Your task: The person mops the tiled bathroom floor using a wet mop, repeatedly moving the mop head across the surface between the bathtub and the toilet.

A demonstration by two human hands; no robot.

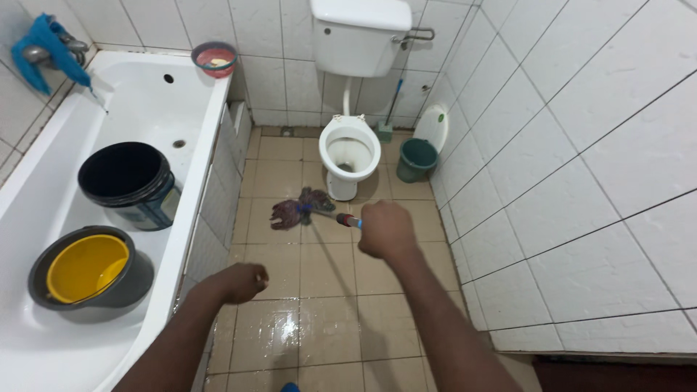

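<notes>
Head view looks down into a tiled bathroom, both bare arms reaching forward. Fingers of the right hand [387, 230] are curled tight into a fist around the mop handle [347, 218], knuckles up; only a short stretch of the handle shows past the fist, with a red and blue collar. From the grip the long axis of the mop runs forward and to the left, low over the floor, ending at the mop head [300, 208], a tangle of purple and dark red strands spread flat on the wet tan floor tiles [327, 319]. That head lies just in front of the base of the white toilet [350, 150], close to it; whether they touch cannot be told.

Left hand [243, 282] hangs nearer the bathtub [207, 145], its fingers folded in loosely toward the palm; it holds nothing and touches nothing visible.

Inside the tub stand a black bucket [129, 181] and, nearer, a grey basin with a yellow bowl [86, 266] nested in it. A green bin [417, 159] sits on the floor to the right of the toilet, by the wall.
</notes>
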